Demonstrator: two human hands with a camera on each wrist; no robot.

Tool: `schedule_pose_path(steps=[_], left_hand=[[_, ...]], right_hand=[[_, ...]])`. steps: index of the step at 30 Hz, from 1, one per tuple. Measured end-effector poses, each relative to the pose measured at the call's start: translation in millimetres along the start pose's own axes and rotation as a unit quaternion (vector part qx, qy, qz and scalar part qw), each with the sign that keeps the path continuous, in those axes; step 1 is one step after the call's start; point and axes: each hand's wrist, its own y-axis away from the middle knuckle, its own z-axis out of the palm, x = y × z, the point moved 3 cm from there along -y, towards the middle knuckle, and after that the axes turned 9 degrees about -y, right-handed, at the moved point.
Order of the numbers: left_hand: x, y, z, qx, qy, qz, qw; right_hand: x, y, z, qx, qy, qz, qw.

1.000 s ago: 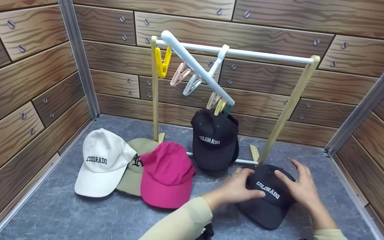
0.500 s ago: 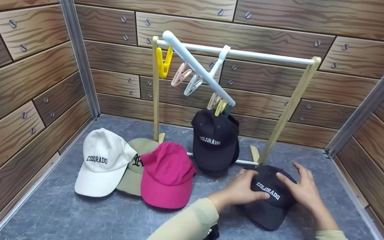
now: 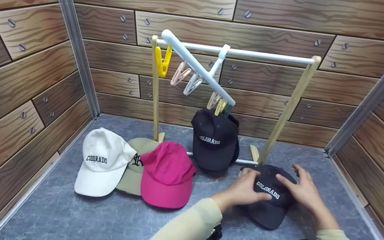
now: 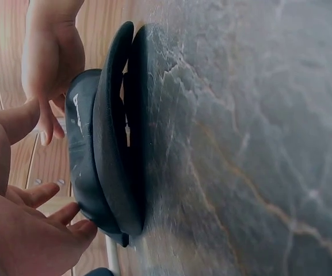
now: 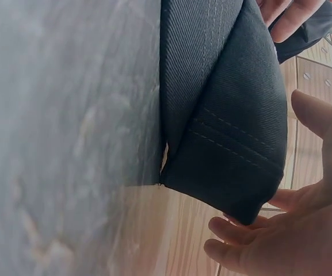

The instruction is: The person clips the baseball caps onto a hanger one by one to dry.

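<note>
A black baseball cap (image 3: pixel 268 188) with white COLORADO lettering lies on the grey tabletop at the right, its brim toward me. My left hand (image 3: pixel 243 189) is at the cap's left side; in the left wrist view its fingertips (image 4: pixel 85 225) touch the crown while the thumb stands off. On the other side my right hand (image 3: pixel 302 186) is spread beside the crown, thumb over the front. The right wrist view shows its fingers (image 5: pixel 229 230) at the cap's back edge. Another black cap (image 3: pixel 213 143) hangs from a clip hanger (image 3: pixel 198 68) by a yellow clothespin (image 3: pixel 221 107).
A wooden-legged rack with a white bar (image 3: pixel 262 55) carries the hanger, where several other clothespins hang. To the left lie a white cap (image 3: pixel 102 163), a khaki cap (image 3: pixel 130 181) partly covered, and a pink cap (image 3: pixel 167 176). Wood-patterned walls (image 3: pixel 272 23) enclose the tabletop (image 3: pixel 95 220).
My left hand has shifted slightly to the right along the black cap. The right hand stays nearly in place, and the cap still lies on the tabletop.
</note>
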Motion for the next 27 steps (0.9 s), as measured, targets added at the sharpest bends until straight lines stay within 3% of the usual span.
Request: schedule_pose_path(steps=[12, 27], left_hand=[[0.7, 0.6, 2.2, -0.007, -0.014, 0.003, 0.9999], [-4.8, 0.8, 5.6, -0.015, -0.007, -0.015, 0.9998]], right_hand=[[4.8, -4.0, 1.8, -0.017, -0.003, 0.014, 0.9998], [4.3, -1.5, 5.9, -0.043, 0.024, 0.021, 0.9986]])
